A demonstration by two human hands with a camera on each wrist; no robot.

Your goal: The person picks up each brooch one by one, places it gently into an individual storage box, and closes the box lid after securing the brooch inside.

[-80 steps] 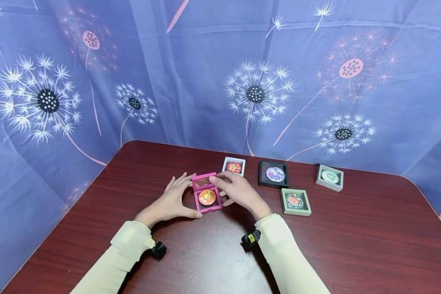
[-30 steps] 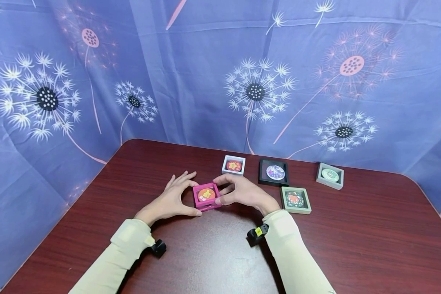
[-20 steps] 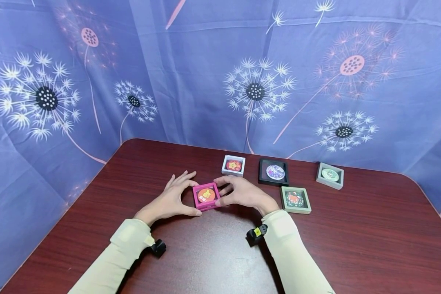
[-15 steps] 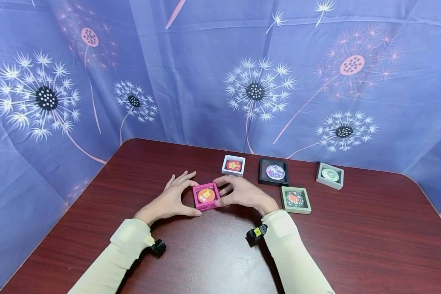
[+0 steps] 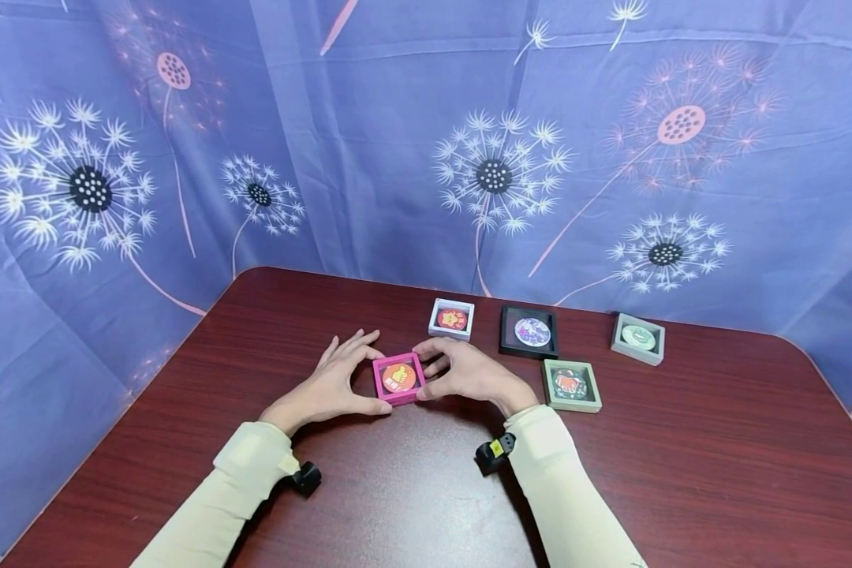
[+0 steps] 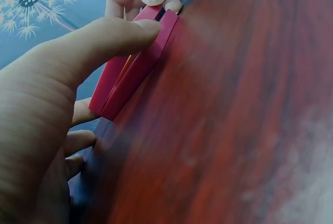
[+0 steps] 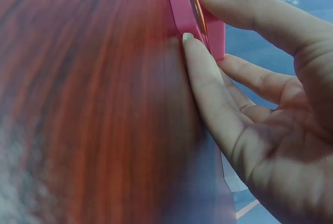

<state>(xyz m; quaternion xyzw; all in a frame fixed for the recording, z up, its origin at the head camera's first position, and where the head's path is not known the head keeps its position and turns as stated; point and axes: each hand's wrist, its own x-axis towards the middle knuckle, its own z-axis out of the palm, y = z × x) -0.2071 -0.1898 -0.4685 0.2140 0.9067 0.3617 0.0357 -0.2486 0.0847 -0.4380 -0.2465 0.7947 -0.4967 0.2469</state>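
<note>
A square pink display case lies on the table between both hands, its windowed lid folded down over a round orange badge with a yellow figure. My left hand holds the case from the left, thumb at the front edge and index finger at the back corner. From the right side, my right hand pinches it between thumb and fingers. In the left wrist view, an orange sliver shows through a slot in the pink case's side. The right wrist view shows the right fingertips against the pink case.
Behind and to the right lie a white case with a red badge, a black case, a pale green case and a grey-green case. A blue dandelion curtain hangs along the table's back edge.
The pink case's lid, raised in the oldest frame, has come down over the badge. My right hand has shifted from the lid to the case's right side. The left hand has hardly moved.
</note>
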